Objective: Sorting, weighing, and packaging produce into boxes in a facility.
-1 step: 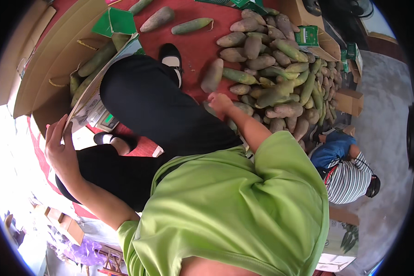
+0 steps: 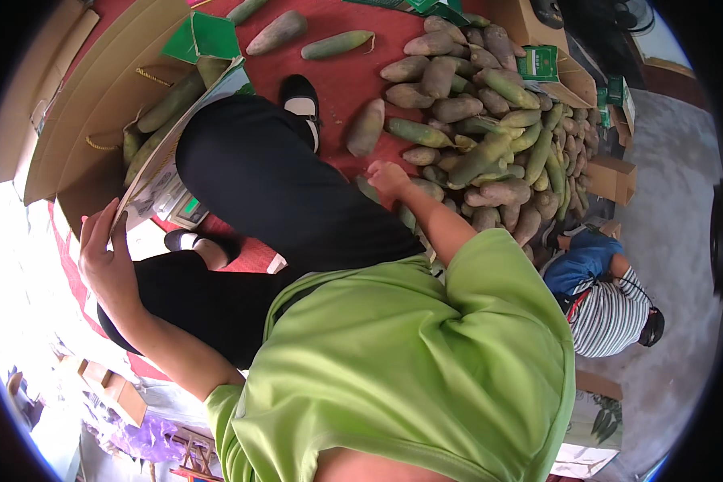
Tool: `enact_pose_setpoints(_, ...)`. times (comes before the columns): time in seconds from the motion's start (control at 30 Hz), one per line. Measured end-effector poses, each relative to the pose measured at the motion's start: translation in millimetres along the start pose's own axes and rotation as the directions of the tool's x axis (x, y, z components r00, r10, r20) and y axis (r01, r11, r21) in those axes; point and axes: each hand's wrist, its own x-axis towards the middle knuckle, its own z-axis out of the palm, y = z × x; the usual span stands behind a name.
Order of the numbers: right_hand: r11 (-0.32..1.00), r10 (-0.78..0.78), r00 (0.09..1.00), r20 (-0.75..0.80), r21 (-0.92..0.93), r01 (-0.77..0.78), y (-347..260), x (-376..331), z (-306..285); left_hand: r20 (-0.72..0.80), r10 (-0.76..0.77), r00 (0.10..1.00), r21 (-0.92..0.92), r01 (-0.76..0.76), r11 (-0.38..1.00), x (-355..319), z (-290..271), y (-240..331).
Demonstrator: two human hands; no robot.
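My left hand (image 2: 104,253) grips the edge of a tall cardboard box (image 2: 146,170) between thumb and fingers. Long green radishes (image 2: 167,108) lie inside the box. My right hand (image 2: 389,181) is over the red floor covering with its fingers curled in, and I see nothing in it. Just beyond its fingertips lies a brownish, soil-coated radish (image 2: 366,128), with a small gap between them. To the right of that hand spreads a large heap of green and brown-skinned radishes (image 2: 482,161). Closest to it in the heap is a green radish (image 2: 416,132).
Two loose radishes, one brown (image 2: 277,34) and one green (image 2: 337,45), lie at the far side. A scale (image 2: 186,210) stands beside the box. Open cartons (image 2: 577,84) border the heap. Another person (image 2: 606,313) in a striped top crouches at the right.
The soil-coated radish has shifted slightly left, away from my right fingertips, which were near its lower end. My right hand has moved very slightly; my left hand stays on the box.
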Motion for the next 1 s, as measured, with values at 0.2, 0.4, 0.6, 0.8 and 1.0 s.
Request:
enact_pose_setpoints(0.2, 0.995, 0.09, 0.996, -0.027, 0.048, -0.089, 24.8, 6.0, 0.7, -0.002, -0.012, 1.0, 0.03, 0.012, 0.999, -0.6, 0.8, 0.4)
enact_pose_setpoints(0.4, 0.973, 0.103, 0.993, -0.058, 0.212, -0.089, 20.3, 8.3, 3.5, 0.003, -0.035, 0.999, 0.023, 0.035, 0.999, -0.9, -0.7, 2.0)
enact_pose_setpoints(0.6, 0.977, 0.161, 0.982, -0.099, 0.157, -0.144, 16.9, 22.8, -3.8, -0.002, -0.057, 0.998, 0.04, 0.057, 0.998, -2.0, 0.0, 0.9)
enact_pose_setpoints(0.8, 0.991, 0.116, 0.96, -0.256, -0.035, -0.129, 28.1, 66.6, 1.4, -0.017, -0.065, 0.998, 0.029, 0.065, 0.997, -5.1, -5.4, 2.6)
enact_pose_setpoints(1.0, 0.816, 0.447, 0.875, -0.188, 0.487, -0.312, 10.1, 87.1, 2.6, -0.01, -0.088, 0.996, -0.017, 0.088, 0.996, -0.9, 1.5, 4.5)
